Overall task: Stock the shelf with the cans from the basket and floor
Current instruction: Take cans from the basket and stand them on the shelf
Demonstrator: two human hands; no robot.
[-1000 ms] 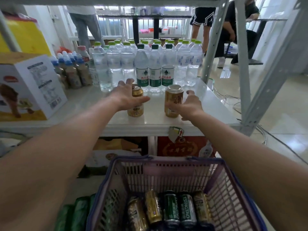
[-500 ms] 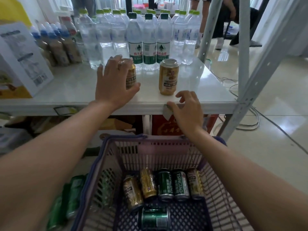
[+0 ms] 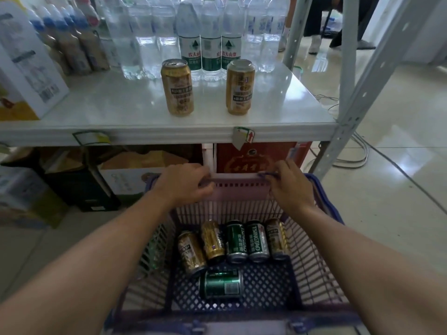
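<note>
Resting on the far rim of the basket (image 3: 237,187), both hands carried nothing: the left hand (image 3: 183,184) curled loosely over the rim, the right hand (image 3: 290,187) pinching its edge. Two gold cans (image 3: 178,87) stood upright on the shelf (image 3: 121,110) at twelve o'clock. Six cans (image 3: 235,241) lay in the basket: five with long axes running twelve to six, one green can (image 3: 221,284) lying three to nine. Next, probably, each hand reaches down for a can.

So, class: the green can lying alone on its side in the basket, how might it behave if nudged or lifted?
The green can lies on its side, so a nudge would likely roll it across the basket floor. Its smooth, glossy metal may feel slippery. Undented, it probably stays rigid when gripped.
</note>
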